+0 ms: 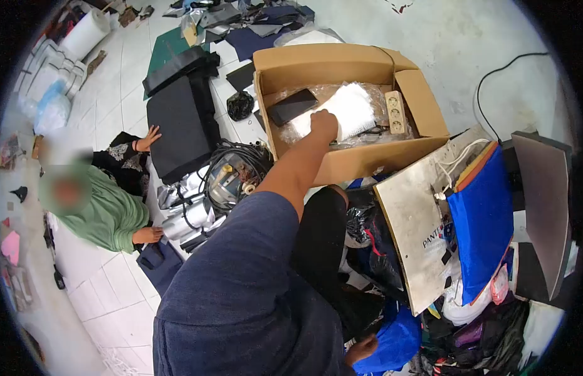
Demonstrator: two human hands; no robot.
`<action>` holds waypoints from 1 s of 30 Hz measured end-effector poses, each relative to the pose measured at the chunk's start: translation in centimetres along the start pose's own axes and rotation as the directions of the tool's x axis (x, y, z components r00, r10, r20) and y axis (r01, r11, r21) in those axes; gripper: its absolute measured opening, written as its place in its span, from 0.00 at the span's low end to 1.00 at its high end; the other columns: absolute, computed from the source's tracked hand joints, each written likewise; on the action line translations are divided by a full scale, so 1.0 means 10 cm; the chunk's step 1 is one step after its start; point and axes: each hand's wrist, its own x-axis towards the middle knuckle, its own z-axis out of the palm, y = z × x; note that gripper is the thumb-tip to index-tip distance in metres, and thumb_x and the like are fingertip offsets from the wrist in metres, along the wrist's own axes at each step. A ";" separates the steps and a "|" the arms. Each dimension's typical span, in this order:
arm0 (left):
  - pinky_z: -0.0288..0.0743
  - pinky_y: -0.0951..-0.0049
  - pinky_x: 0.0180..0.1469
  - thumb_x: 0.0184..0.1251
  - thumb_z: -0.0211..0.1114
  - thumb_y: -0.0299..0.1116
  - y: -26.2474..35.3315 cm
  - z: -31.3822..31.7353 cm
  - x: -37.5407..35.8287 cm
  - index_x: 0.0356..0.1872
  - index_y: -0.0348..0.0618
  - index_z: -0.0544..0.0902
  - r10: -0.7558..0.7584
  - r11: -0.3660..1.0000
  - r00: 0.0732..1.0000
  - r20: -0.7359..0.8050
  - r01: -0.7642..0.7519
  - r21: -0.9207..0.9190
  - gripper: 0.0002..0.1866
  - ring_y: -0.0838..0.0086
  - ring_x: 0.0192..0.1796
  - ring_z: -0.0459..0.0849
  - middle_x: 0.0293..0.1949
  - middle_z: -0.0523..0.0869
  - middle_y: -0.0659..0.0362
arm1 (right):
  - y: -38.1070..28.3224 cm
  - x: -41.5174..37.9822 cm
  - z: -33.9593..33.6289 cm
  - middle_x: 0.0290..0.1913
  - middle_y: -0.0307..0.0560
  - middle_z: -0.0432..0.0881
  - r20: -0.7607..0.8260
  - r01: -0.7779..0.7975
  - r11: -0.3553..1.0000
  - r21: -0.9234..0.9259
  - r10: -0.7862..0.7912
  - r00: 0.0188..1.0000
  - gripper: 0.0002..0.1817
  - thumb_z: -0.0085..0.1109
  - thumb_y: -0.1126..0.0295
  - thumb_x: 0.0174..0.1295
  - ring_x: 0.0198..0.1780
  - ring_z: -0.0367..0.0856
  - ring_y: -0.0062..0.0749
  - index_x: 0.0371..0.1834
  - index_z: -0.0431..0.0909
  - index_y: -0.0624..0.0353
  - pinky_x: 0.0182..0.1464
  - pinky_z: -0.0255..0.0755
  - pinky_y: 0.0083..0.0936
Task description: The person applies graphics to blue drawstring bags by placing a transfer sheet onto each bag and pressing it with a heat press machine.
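My left hand (324, 124) reaches into an open cardboard box (341, 166). Its fingers are closed at the near edge of a stack of white sheets (354, 109) with ragged edges. Beside the stack, a dark flat case (293, 106) lies on clear plastic wrapping. A white power strip (395, 113) leans at the box's right end. My right hand (362, 351) is low at the bottom, next to a blue cloth bundle (392, 344); its fingers are mostly hidden.
A person in a green top (106, 210) sits at left, one hand near a black padded panel (182, 122). Coiled black cable (235, 169) lies beside the box. A worn board (417, 232) and blue panel (483, 219) lean at right. Dark fabric scraps (254, 41) lie behind.
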 end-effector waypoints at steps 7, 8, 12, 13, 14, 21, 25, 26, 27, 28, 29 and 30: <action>0.66 0.50 0.59 0.65 0.59 0.32 0.06 0.10 -0.04 0.40 0.49 0.89 -0.002 0.997 0.987 -0.161 -0.010 -0.078 0.10 0.64 0.53 0.84 0.45 0.89 0.55 | 0.08 0.05 -0.14 0.33 0.55 0.80 0.195 -0.064 0.998 0.015 0.059 0.979 0.17 0.53 0.64 0.74 0.36 0.77 0.41 0.39 0.79 0.71 0.42 0.74 0.39; 0.66 0.51 0.59 0.66 0.58 0.33 0.07 0.13 -0.03 0.42 0.48 0.89 0.014 0.999 0.988 -0.156 -0.022 -0.050 0.11 0.64 0.55 0.84 0.47 0.89 0.54 | 0.09 0.09 -0.18 0.33 0.55 0.80 0.229 -0.074 0.997 0.017 0.068 0.971 0.17 0.53 0.64 0.74 0.36 0.77 0.41 0.39 0.79 0.71 0.42 0.74 0.39; 0.55 0.46 0.68 0.64 0.62 0.34 0.13 0.02 -0.21 0.45 0.50 0.90 0.026 1.000 0.993 -0.112 -0.024 0.018 0.12 0.62 0.62 0.76 0.55 0.84 0.56 | 0.08 0.33 -0.33 0.33 0.55 0.80 0.312 -0.126 0.992 0.015 0.116 0.943 0.17 0.53 0.63 0.74 0.36 0.77 0.41 0.39 0.79 0.71 0.41 0.73 0.39; 0.52 0.43 0.70 0.64 0.63 0.34 0.12 -0.03 -0.23 0.45 0.50 0.90 0.021 0.999 0.993 -0.119 -0.017 0.036 0.12 0.62 0.61 0.77 0.54 0.85 0.56 | 0.07 0.37 -0.31 0.33 0.55 0.80 0.323 -0.148 0.989 0.023 0.133 0.937 0.17 0.53 0.63 0.74 0.36 0.77 0.41 0.39 0.79 0.71 0.41 0.73 0.39; 0.52 0.43 0.70 0.64 0.63 0.34 0.10 -0.03 -0.20 0.45 0.50 0.90 0.018 0.999 0.992 -0.124 -0.014 0.030 0.12 0.62 0.61 0.77 0.54 0.85 0.56 | 0.04 0.40 -0.30 0.33 0.54 0.80 0.333 -0.175 0.984 0.033 0.154 0.930 0.17 0.53 0.63 0.74 0.35 0.77 0.40 0.39 0.79 0.71 0.41 0.73 0.39; 0.59 0.36 0.68 0.59 0.64 0.35 -0.06 -0.05 -0.04 0.43 0.47 0.89 0.081 0.989 0.995 -0.052 -0.087 -0.118 0.13 0.58 0.56 0.85 0.48 0.89 0.50 | 0.18 0.39 -0.10 0.31 0.45 0.82 0.323 -0.121 0.984 0.129 0.074 0.944 0.14 0.57 0.63 0.71 0.27 0.76 0.28 0.36 0.81 0.65 0.32 0.73 0.28; 0.68 0.41 0.62 0.59 0.64 0.41 -0.18 -0.29 -0.12 0.44 0.45 0.87 0.030 0.966 0.993 -0.116 -0.058 -0.252 0.15 0.54 0.54 0.85 0.46 0.89 0.49 | 0.05 0.16 0.09 0.32 0.47 0.83 0.238 0.005 0.992 0.125 -0.034 0.971 0.13 0.57 0.65 0.70 0.31 0.77 0.29 0.35 0.80 0.66 0.35 0.73 0.31; 0.71 0.43 0.60 0.59 0.64 0.42 -0.23 -0.29 -0.05 0.45 0.45 0.87 0.032 0.965 0.992 -0.126 -0.064 -0.256 0.17 0.52 0.54 0.85 0.47 0.88 0.48 | 0.00 0.11 0.11 0.32 0.48 0.83 0.225 0.008 0.990 0.140 -0.040 0.973 0.12 0.58 0.66 0.69 0.31 0.78 0.29 0.35 0.80 0.67 0.35 0.73 0.31; 0.74 0.45 0.58 0.60 0.64 0.44 -0.26 -0.25 0.06 0.46 0.44 0.86 0.033 0.962 0.990 -0.138 -0.069 -0.264 0.19 0.50 0.55 0.85 0.48 0.88 0.47 | -0.03 0.07 0.11 0.32 0.48 0.83 0.206 -0.003 0.988 0.155 -0.029 0.978 0.12 0.58 0.66 0.69 0.31 0.78 0.29 0.35 0.80 0.67 0.35 0.73 0.31; 0.76 0.46 0.57 0.60 0.64 0.44 -0.27 -0.23 0.17 0.47 0.43 0.86 0.042 0.958 0.993 -0.112 -0.072 -0.279 0.20 0.49 0.55 0.84 0.49 0.87 0.45 | -0.03 0.06 0.10 0.30 0.47 0.83 0.202 -0.018 0.985 0.170 -0.017 0.979 0.12 0.58 0.66 0.68 0.31 0.78 0.29 0.34 0.80 0.66 0.35 0.73 0.30; 0.78 0.48 0.56 0.61 0.63 0.45 -0.26 -0.22 0.26 0.48 0.41 0.85 0.052 0.953 0.995 -0.085 -0.075 -0.294 0.21 0.49 0.55 0.84 0.50 0.86 0.43 | -0.02 0.06 0.09 0.29 0.47 0.83 0.198 -0.031 0.982 0.184 -0.006 0.980 0.12 0.59 0.66 0.68 0.31 0.78 0.29 0.34 0.80 0.66 0.35 0.73 0.30; 0.77 0.48 0.58 0.62 0.63 0.45 -0.22 -0.25 0.30 0.50 0.41 0.84 0.061 0.951 0.997 -0.056 -0.075 -0.299 0.21 0.48 0.56 0.83 0.52 0.85 0.42 | 0.06 0.03 0.08 0.29 0.47 0.83 0.170 -0.034 0.980 0.197 0.000 0.986 0.12 0.59 0.66 0.68 0.31 0.78 0.29 0.34 0.80 0.66 0.35 0.73 0.30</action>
